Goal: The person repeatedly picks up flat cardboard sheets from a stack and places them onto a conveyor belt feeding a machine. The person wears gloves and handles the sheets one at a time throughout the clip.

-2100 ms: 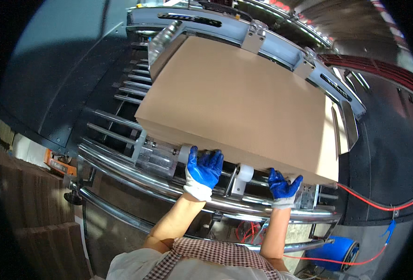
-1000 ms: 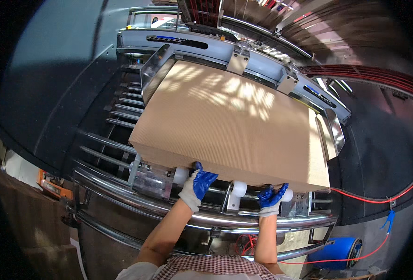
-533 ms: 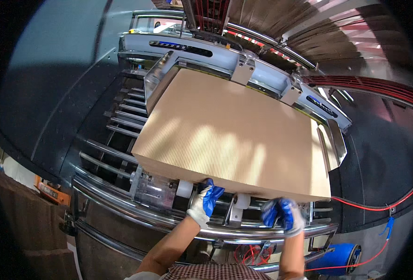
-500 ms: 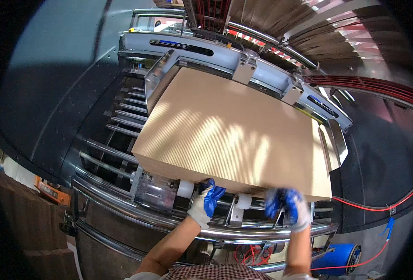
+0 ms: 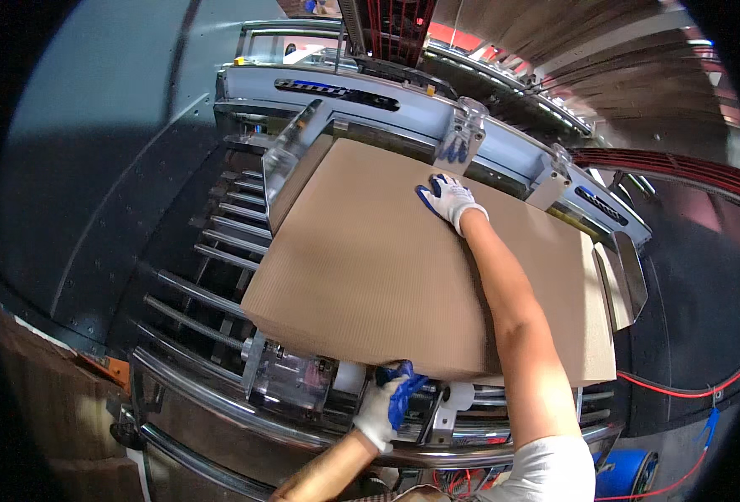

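A thick stack of tan corrugated cardboard sheets (image 5: 370,259) lies on the metal rollers of a machine. My right hand (image 5: 451,201), in a white glove with a blue palm, rests on top of the stack near its far edge. Its fingers are spread and it holds nothing. Below the stack's near edge is my left hand (image 5: 391,406), gloved the same way. Its fingers are loosely bent and apart, with the tips up against the edge; part of them is hidden.
A grey crossbar (image 5: 420,109) with clear brackets stands behind the stack. Metal side guides (image 5: 290,167) flank it. A curved chrome rail (image 5: 244,410) runs along the front. At right hang a red air hose (image 5: 679,391) and a blue air gun (image 5: 708,428), above a blue drum (image 5: 625,475).
My right hand has gone from the stack's near edge to its top, far across. My left hand stays by the near edge. The view has shifted slightly, and the light streaks have left the top sheet.
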`<state>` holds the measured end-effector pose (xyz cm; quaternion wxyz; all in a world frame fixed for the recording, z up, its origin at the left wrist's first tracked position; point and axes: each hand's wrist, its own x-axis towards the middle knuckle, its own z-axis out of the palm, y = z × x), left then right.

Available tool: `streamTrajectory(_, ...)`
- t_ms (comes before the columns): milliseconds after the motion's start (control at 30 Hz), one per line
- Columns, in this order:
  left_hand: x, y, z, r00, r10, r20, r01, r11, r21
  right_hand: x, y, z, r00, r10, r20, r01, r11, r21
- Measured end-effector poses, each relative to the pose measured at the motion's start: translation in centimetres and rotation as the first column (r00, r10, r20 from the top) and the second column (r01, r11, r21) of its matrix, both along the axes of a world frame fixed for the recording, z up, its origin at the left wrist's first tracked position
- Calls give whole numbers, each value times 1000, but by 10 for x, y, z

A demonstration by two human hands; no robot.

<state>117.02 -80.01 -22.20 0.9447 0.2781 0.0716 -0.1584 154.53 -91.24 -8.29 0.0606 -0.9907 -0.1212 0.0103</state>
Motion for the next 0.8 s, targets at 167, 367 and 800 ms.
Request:
streamTrajectory(167,14,-18,-27,955,171,-241,-176,984,2,-65,-24,23,988,132,-77,-122,985,122)
streamTrajectory(367,12,6,18,954,15,-299,-3,999,43,-308,-95,77,982,-31,188,-84,815,573)
streamTrajectory(800,-10,6,85,987,144,-74,-82,839,537,-428,-189,-97,892,-414,-183,417,592,690)
